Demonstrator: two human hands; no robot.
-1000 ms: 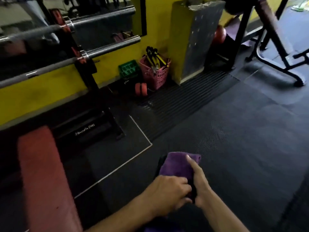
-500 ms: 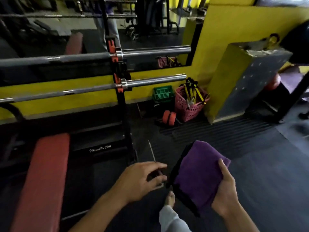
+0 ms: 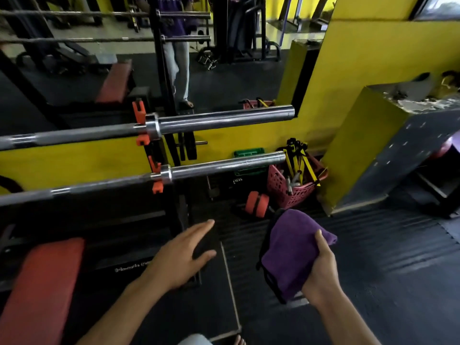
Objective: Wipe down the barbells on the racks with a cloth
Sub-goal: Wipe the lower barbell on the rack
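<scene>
Two steel barbells lie across a black rack with orange hooks. The upper barbell [image 3: 219, 119] ends near the mirror's edge; the lower barbell [image 3: 224, 165] runs below it. My right hand [image 3: 321, 272] grips a folded purple cloth [image 3: 291, 252] at the lower right, well below both bars. My left hand [image 3: 181, 255] hovers with fingers stretched out, holding nothing, under the lower barbell's sleeve.
A red padded bench [image 3: 37, 290] sits at the lower left. A pink basket [image 3: 293, 183] of yellow-black gear, a green crate [image 3: 249, 154] and orange dumbbells [image 3: 256, 204] stand by the yellow wall. A grey-yellow block [image 3: 378, 158] is at right. A mirror [image 3: 224, 58] backs the rack.
The view has lifted toward the rack. My left hand let go of the cloth and spread its fingers; my right hand now holds the cloth alone, further right.
</scene>
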